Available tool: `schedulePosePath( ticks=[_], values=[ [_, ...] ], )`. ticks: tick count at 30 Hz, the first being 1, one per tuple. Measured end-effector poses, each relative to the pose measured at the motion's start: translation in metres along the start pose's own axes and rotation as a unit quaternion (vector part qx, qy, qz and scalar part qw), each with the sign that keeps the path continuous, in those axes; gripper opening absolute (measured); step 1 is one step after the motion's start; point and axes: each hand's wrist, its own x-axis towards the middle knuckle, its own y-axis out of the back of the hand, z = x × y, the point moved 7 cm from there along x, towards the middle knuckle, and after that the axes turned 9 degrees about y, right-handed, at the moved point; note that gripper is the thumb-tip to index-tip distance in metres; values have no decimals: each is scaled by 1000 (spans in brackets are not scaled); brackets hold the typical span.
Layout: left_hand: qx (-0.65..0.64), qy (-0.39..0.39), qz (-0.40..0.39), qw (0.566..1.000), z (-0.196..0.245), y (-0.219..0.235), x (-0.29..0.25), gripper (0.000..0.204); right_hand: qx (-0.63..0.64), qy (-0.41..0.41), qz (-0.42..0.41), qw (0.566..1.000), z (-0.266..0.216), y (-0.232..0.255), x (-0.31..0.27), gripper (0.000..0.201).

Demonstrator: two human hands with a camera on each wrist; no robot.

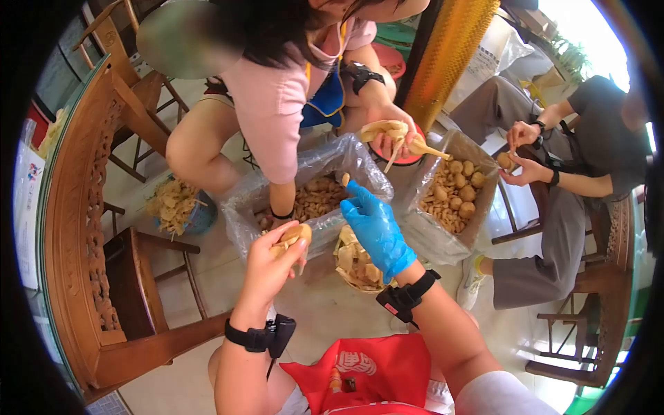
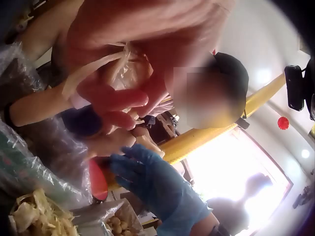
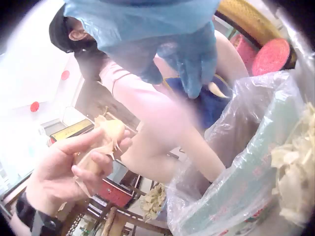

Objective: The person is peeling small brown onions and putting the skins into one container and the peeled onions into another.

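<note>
In the head view my left hand (image 1: 270, 266) grips a garlic bulb (image 1: 296, 235) with loose papery skin. The right wrist view shows this bulb (image 3: 112, 132) between the thumb and curled fingers, its skin peeling away. My right hand (image 1: 377, 228), in a blue glove, reaches over the edge of a plastic-lined box (image 1: 238, 228) with its fingers extended. A pale garlic clove (image 1: 345, 179) shows just beyond the gloved fingertips. In the right wrist view the clove (image 3: 216, 90) appears beside the fingers. Many loose cloves (image 1: 321, 197) lie in the box.
A person opposite reaches into the box and holds stemmed garlic (image 1: 387, 131). Another lined box (image 1: 443, 245) holds bulbs and cloves. A basket of skins (image 1: 356, 263) stands below my right hand; a blue bucket (image 1: 204, 213) of skins is left. At right, a seated person handles a bulb (image 1: 505, 161).
</note>
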Motion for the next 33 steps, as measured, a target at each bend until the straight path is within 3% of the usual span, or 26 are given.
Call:
schedulePosePath(
  ticks=[4,7,11,13,19,25,33],
  values=[
    [-30,4,23,999,9,-6,1,39,156,83,-115,977,-33,-34,-7,36],
    [-26,-18,20,999,7,-9,3,37,94,152,-127,976,-47,-41,-13,35],
    [-15,-46,25,998,8,-13,2,36,145,64,-139,977,-33,-39,-9,31],
    [-25,-68,8,997,8,-16,3,36,229,26,-172,958,-26,-40,-9,29],
    [-43,-36,-73,996,11,-28,-4,35,249,25,-198,948,-29,-23,-14,24],
    [-47,-41,-93,994,6,-41,-9,34,177,21,-225,958,-24,-13,-24,20],
    [-26,-53,-77,995,10,-49,-16,30,220,28,-252,942,-18,-11,-31,24]
  ],
)
